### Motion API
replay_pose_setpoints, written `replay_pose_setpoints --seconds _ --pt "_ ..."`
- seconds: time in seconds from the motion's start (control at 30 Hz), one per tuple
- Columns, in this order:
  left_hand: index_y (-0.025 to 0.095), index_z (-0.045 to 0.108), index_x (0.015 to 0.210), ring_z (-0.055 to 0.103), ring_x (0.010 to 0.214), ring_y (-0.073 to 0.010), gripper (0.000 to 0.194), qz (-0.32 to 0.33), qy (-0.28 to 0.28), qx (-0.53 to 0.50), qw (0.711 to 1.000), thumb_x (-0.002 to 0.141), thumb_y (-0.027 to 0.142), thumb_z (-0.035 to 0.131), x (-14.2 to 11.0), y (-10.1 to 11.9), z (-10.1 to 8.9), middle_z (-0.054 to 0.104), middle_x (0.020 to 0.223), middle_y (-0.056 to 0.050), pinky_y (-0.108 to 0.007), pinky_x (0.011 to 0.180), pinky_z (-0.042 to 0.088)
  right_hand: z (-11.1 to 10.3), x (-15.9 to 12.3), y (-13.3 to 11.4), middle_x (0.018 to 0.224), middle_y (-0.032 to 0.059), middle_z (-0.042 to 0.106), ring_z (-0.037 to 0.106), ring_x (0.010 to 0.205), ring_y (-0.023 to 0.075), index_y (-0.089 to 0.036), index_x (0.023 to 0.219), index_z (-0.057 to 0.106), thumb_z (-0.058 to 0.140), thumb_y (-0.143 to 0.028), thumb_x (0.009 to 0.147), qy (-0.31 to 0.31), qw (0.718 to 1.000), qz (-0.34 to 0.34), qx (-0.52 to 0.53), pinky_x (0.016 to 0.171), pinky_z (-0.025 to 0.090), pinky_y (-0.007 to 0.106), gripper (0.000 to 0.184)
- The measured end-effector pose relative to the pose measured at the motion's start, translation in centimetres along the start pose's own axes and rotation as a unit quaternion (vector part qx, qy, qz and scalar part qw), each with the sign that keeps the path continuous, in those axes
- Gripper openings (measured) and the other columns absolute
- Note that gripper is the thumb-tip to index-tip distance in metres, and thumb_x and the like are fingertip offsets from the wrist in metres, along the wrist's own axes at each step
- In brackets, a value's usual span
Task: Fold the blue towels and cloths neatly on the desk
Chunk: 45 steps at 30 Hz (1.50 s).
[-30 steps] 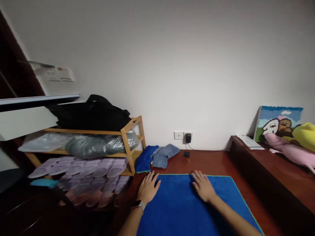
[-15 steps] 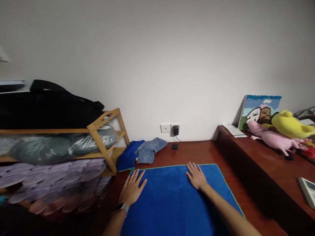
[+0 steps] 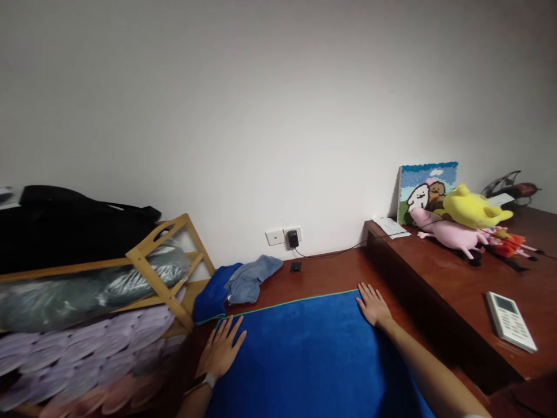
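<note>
A large blue towel [image 3: 304, 354] with a thin green edge lies spread flat on the red-brown wooden floor [image 3: 331, 273]. My left hand [image 3: 221, 350] rests open and flat at the towel's far left corner, fingers spread, a watch on the wrist. My right hand [image 3: 373, 305] lies open and flat at the towel's far right corner. Neither hand holds anything.
A bamboo rack [image 3: 161, 278] at left carries a black bag [image 3: 65, 220], bagged bedding and rows of lilac slippers [image 3: 87, 354]. Crumpled blue cloths [image 3: 237, 281] lie by the wall socket [image 3: 292, 238]. A raised wooden platform [image 3: 461, 278] at right bears plush toys [image 3: 456, 223] and a white remote [image 3: 510, 313].
The view has swung to the right. My hands have slid apart across the towel, the right one out to the far right corner, the left one to the left edge.
</note>
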<state>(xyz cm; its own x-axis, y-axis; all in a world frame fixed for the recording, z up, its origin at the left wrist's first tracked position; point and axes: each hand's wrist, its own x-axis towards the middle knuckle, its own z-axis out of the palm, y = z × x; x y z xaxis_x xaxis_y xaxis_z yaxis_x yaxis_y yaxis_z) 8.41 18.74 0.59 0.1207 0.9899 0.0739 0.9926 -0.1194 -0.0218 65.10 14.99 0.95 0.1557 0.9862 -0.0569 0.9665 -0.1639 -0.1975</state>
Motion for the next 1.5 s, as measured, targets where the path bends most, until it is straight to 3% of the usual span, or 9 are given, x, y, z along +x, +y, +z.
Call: replay_pose_setpoints --seconds 0.5,0.77,0.87,0.93,1.0,1.13,1.23,1.37,1.5 --pt "0.034 0.04 0.158 0.026 0.157 -0.0259 0.064 -0.017 0.029 -0.038 0.999 0.1 0.063 0.036 -0.6 1.0 -0.5 0.031 0.17 -0.005 -0.05 0.127 0.02 1.2 2.4 0.6 0.173 0.0004 0.015 0.01 0.16 0.0242 -0.022 0.167 0.016 0.016 -0.051 0.103 -0.009 0.999 0.014 -0.039 0.129 0.008 0.047 0.07" --pt "0.033 0.041 0.158 0.027 0.157 -0.0269 0.063 -0.009 0.034 -0.068 0.997 0.102 0.062 0.034 -2.0 2.3 -1.9 0.033 0.169 -0.006 -0.051 0.127 0.02 -0.8 3.0 0.0 0.172 0.0086 0.023 0.02 0.158 0.0304 -0.018 0.165 0.026 0.026 -0.044 0.1 -0.059 0.995 0.05 -0.07 0.126 0.015 0.054 0.069" --pt "0.032 0.041 0.158 0.025 0.158 -0.0272 0.063 -0.014 0.036 -0.075 0.996 0.103 0.062 0.035 -2.1 2.5 -1.8 0.031 0.17 -0.008 -0.051 0.127 0.019 -1.8 2.8 -3.9 0.169 0.0168 0.027 0.021 0.157 0.0338 -0.009 0.162 0.031 0.035 -0.031 0.096 -0.022 0.995 0.038 -0.086 0.127 0.011 0.055 0.07" --pt "0.032 0.04 0.158 0.025 0.158 -0.0274 0.063 -0.016 0.042 -0.081 0.996 0.103 0.061 0.035 -2.1 2.6 -1.6 0.03 0.17 -0.008 -0.051 0.128 0.018 -2.1 1.8 -8.8 0.166 0.0187 0.034 0.029 0.154 0.0316 -0.006 0.16 0.035 0.036 -0.022 0.094 0.024 0.997 -0.052 -0.046 0.127 0.015 0.049 0.068" --pt "0.032 0.041 0.158 0.025 0.158 -0.0275 0.063 -0.014 0.05 -0.085 0.995 0.102 0.062 0.036 -2.0 2.5 -1.3 0.032 0.17 -0.008 -0.051 0.128 0.018 -1.8 0.1 -15.1 0.153 0.0159 0.054 0.048 0.142 0.0274 -0.013 0.152 0.051 0.031 -0.019 0.096 0.032 0.978 -0.195 0.06 0.122 0.03 0.042 0.06" --pt "0.032 0.041 0.158 0.027 0.157 -0.0265 0.062 -0.011 0.056 -0.072 0.996 0.102 0.061 0.037 -1.6 2.0 -0.7 0.033 0.169 -0.006 -0.05 0.128 0.019 0.0 -3.6 -26.9 0.132 0.0068 0.072 0.065 0.121 0.0212 -0.023 0.134 0.068 0.026 -0.031 0.106 -0.008 0.938 -0.315 0.148 0.108 0.047 0.031 0.051" --pt "0.031 0.04 0.158 0.027 0.157 -0.0261 0.063 -0.008 0.055 -0.059 0.997 0.102 0.061 0.037 -1.2 1.7 -0.3 0.033 0.169 -0.007 -0.049 0.128 0.019 1.6 -4.5 -30.9 0.145 0.005 0.064 0.055 0.136 0.0224 -0.026 0.141 0.063 0.033 -0.04 0.107 -0.006 0.934 -0.325 0.148 0.117 0.04 0.035 0.047" --pt "0.032 0.039 0.159 0.026 0.157 -0.0255 0.064 -0.012 0.057 -0.058 0.997 0.102 0.061 0.037 -0.9 1.6 -0.1 0.031 0.17 -0.007 -0.048 0.127 0.019 2.5 -3.5 -27.7 0.168 0.0067 0.031 0.022 0.158 0.0271 -0.024 0.16 0.038 0.034 -0.055 0.106 -0.024 0.946 -0.306 0.103 0.129 0.015 0.051 0.063" --pt "0.033 0.038 0.159 0.026 0.157 -0.0243 0.064 -0.008 0.053 -0.062 0.997 0.101 0.062 0.036 -0.9 1.6 -0.2 0.031 0.17 -0.006 -0.048 0.128 0.018 1.6 -1.7 -17.8 0.171 0.0046 0.023 0.015 0.159 0.0239 -0.022 0.165 0.025 0.023 -0.06 0.106 -0.028 0.975 -0.212 0.056 0.129 0.009 0.049 0.07"
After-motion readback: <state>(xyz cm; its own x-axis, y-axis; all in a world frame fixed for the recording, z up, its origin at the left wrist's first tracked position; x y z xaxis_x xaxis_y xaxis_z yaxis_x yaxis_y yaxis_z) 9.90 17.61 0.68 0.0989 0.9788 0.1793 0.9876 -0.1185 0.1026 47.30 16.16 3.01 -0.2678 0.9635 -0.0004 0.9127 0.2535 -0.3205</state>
